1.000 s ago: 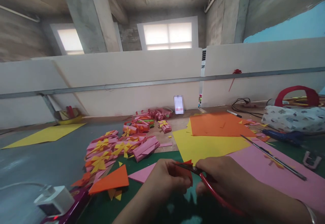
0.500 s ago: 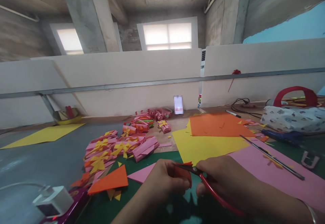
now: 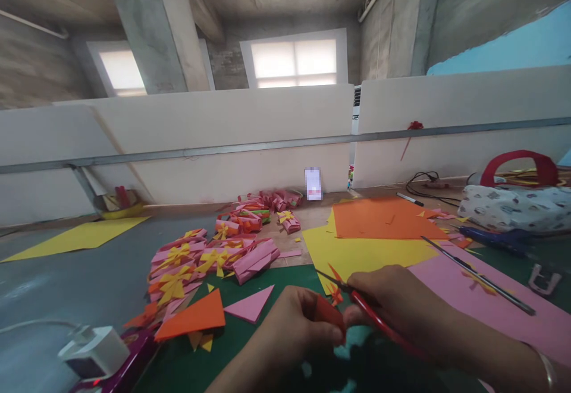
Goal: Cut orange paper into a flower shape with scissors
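Observation:
My left hand [image 3: 298, 321] pinches a small piece of folded orange paper [image 3: 331, 314] between thumb and fingers, low over the green cutting mat [image 3: 178, 375]. In my right hand [image 3: 392, 298] are scissors [image 3: 368, 308] with red handles, their dark blades pointing left above the paper. Small orange scraps [image 3: 335, 289] show just behind the blades; whether they are falling or lying there I cannot tell. Left of my hands lie a pink paper triangle [image 3: 252, 305] and a folded orange paper piece [image 3: 196, 316].
Rolled pink paper pieces with yellow bows [image 3: 178, 262] are heaped at left. Yellow paper [image 3: 357, 256], orange paper [image 3: 379, 217] and pink paper [image 3: 446, 280] sheets lie right, with a metal rod [image 3: 477, 276], blue tool [image 3: 495, 238] and pouch [image 3: 513, 208]. A charger [image 3: 93, 352] stands front left.
The blades have come away from the paper in my left hand. That hand has shifted slightly right and down, and orange scraps now show behind the blades.

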Demonstrator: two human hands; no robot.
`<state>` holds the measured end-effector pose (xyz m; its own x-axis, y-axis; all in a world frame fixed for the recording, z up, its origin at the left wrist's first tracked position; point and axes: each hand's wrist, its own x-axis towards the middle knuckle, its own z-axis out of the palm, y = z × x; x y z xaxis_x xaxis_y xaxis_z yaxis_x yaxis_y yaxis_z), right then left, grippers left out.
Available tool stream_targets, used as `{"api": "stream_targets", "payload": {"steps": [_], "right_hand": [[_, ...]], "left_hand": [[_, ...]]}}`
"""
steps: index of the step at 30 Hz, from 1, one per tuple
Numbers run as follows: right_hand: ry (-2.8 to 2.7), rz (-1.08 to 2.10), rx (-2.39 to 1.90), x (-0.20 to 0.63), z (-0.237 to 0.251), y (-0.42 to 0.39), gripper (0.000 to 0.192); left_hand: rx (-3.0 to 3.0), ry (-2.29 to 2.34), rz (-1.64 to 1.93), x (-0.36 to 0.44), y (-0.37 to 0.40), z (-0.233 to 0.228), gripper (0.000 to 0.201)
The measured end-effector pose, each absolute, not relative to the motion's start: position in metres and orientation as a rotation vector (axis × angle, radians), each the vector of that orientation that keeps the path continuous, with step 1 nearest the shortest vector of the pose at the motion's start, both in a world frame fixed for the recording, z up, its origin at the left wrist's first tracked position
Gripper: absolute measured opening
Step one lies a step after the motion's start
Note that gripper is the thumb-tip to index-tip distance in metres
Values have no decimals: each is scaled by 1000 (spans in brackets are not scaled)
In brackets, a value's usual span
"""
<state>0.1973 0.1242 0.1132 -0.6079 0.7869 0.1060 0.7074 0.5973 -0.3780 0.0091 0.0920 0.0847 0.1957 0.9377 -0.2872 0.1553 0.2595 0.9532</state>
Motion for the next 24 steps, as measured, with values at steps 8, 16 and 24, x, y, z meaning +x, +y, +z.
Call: {"api": "stream_targets", "payload": {"steps": [8, 16, 24], "right_hand": [[-2431, 496, -1345, 208, 110, 150, 19], [-1957, 1141, -1112, 192, 108, 138, 22], [-1701, 1493, -1017, 180, 92, 132, 33]], "left_hand": [[996, 1218, 942, 7, 95, 83, 30], [1058, 1213, 967, 10, 97, 78, 38], [1107, 1108, 916, 16, 96, 73, 37]]}}
